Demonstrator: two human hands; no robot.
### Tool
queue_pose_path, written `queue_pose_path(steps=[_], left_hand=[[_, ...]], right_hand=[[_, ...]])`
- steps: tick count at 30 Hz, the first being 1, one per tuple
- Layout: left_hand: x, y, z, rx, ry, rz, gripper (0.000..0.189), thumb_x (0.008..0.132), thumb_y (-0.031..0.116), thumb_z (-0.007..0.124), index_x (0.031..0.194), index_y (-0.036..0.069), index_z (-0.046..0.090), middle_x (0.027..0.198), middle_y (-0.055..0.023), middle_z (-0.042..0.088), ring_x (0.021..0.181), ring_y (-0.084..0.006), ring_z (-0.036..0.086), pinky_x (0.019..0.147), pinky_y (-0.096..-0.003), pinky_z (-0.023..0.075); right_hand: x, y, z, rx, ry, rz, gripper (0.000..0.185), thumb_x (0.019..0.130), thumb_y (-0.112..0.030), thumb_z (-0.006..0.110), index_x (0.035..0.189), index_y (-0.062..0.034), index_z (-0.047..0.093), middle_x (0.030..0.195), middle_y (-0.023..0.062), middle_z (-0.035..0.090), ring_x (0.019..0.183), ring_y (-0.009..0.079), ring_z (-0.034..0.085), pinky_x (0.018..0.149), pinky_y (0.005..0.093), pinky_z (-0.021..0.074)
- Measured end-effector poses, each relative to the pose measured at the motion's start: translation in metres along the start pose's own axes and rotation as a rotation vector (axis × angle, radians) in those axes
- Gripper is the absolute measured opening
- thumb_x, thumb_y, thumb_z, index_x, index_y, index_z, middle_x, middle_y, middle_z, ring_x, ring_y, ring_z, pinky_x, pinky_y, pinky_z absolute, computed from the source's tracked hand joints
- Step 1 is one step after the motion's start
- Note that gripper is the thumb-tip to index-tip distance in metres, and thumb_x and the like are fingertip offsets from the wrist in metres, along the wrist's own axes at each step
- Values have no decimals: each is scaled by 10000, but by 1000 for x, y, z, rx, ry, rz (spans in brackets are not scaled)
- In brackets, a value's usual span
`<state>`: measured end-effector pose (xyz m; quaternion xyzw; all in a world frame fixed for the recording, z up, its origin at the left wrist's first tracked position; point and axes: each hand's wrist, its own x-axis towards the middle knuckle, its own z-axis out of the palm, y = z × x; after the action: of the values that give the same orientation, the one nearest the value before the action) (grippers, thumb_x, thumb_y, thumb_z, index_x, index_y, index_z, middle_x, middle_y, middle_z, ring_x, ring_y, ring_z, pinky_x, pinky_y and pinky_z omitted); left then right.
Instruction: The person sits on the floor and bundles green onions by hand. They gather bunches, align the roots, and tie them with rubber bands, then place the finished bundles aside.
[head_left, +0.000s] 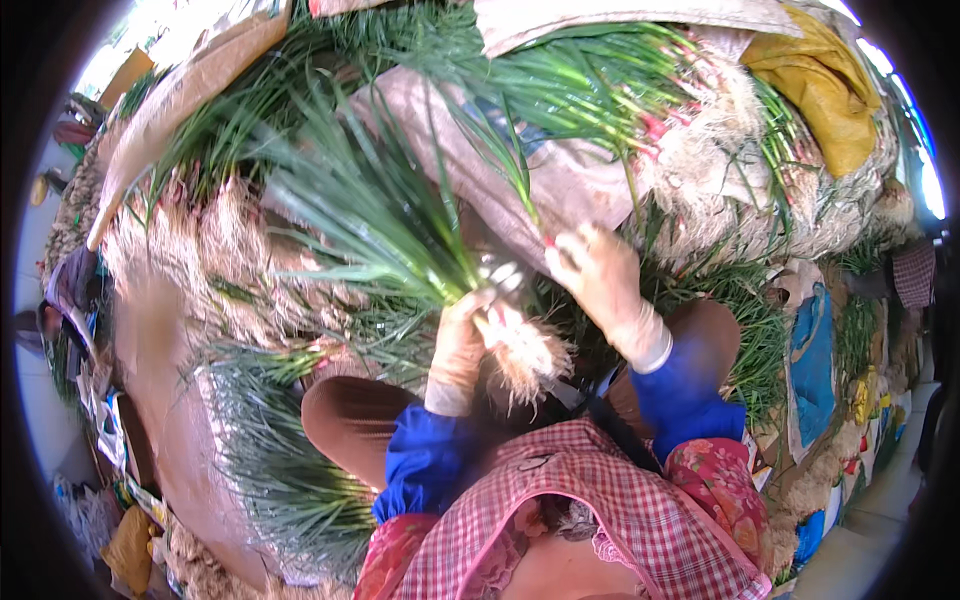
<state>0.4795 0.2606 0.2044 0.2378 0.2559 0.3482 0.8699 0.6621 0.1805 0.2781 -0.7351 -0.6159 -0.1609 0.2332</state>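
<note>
My left hand (457, 345), in a thin pale glove, grips a bunch of green onions (431, 251) just above its roots. The leaves fan up and left, blurred in part, and the tangled pale roots (529, 356) hang to the right. My right hand (604, 281), gloved too, is a little up and right of the bunch. Its fingertips pinch the pinkish base of a thin green onion stalk (521, 180), whose leaves point up and left. Behind both hands lies a pale woven sack (585, 180).
A large heap of green onions (600, 97) lies on the sack, roots to the right. More rooted onions (225, 217) are piled at left under a sack edge (180, 97). Trimmed-looking bunches (307, 465) lie beside my left knee (352, 427). A yellow sack (817, 90) drapes the far right.
</note>
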Motion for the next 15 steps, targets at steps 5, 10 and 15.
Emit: queue_pose_path(steps=[5, 10, 15], left_hand=[[-6, -10, -8, 52, -90, -140, 264, 841, 153, 656, 974, -74, 648, 727, -154, 670, 531, -226, 631, 464, -304, 508], [-13, -9, -7, 109, -95, -131, 219, 831, 112, 652, 974, -54, 643, 707, -162, 669, 545, -250, 644, 503, -317, 532], [-17, -6, -6, 225, -66, -186, 210, 829, 155, 659, 875, -49, 640, 662, -167, 660, 494, -228, 624, 474, -296, 517]], right_hand=[[-33, -36, -2, 450, -413, 99, 195, 844, -288, 673, 853, -93, 679, 787, 81, 624, 698, 247, 637, 625, 334, 518], [-10, -26, 31, 771, -410, 466, 274, 919, -299, 621, 892, -35, 687, 783, 111, 676, 681, 161, 631, 614, 323, 486], [-1, -32, 53, 1636, -545, 812, 429, 883, -448, 654, 925, -20, 659, 787, 100, 666, 664, 171, 614, 622, 324, 497]])
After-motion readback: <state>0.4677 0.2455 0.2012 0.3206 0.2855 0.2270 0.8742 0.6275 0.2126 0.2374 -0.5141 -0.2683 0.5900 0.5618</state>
